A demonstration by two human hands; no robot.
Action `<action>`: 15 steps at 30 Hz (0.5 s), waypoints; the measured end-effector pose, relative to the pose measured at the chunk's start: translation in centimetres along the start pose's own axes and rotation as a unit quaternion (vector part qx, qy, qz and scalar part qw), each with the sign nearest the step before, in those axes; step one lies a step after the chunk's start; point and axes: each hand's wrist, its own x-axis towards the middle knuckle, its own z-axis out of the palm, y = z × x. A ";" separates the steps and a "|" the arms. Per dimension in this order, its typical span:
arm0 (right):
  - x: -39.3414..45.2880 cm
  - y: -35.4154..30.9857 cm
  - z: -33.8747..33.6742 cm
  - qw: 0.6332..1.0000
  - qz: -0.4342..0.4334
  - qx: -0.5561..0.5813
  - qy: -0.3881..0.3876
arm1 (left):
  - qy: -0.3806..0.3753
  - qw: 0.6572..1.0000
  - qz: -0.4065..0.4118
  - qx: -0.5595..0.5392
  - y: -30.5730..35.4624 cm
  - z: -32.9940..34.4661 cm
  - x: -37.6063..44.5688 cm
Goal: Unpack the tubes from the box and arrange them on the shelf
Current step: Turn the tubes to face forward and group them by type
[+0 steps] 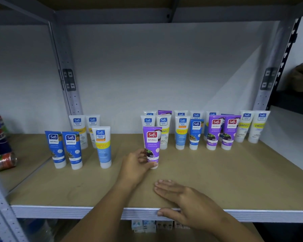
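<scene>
A purple Safi tube [152,140] stands cap-down on the wooden shelf [217,180], near its middle. My left hand [136,165] grips the tube's lower part, thumb at the cap. My right hand [184,201] lies flat on the shelf's front edge, fingers straight, thumb over the metal rim. A group of white, blue and purple tubes [199,130] stands in rows at the back right. Several blue and white tubes [80,142] stand at the left. The box is out of view.
Soda cans [0,142] stand and lie on the neighbouring shelf at the far left. Grey metal uprights [66,72] frame the bay. Small boxes [147,225] show on the level below. Bare board lies in front of the tube rows.
</scene>
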 end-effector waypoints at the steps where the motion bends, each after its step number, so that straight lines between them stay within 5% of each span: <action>1: 0.0 0.0 0.0 1.000 0.001 0.002 0.000 | 0.000 1.000 0.000 0.000 0.0 0.0 -0.1; 15: 0.5 -0.8 -2.8 0.994 0.035 0.099 0.027 | 0.029 0.996 0.019 -0.081 2.4 -0.8 -1.3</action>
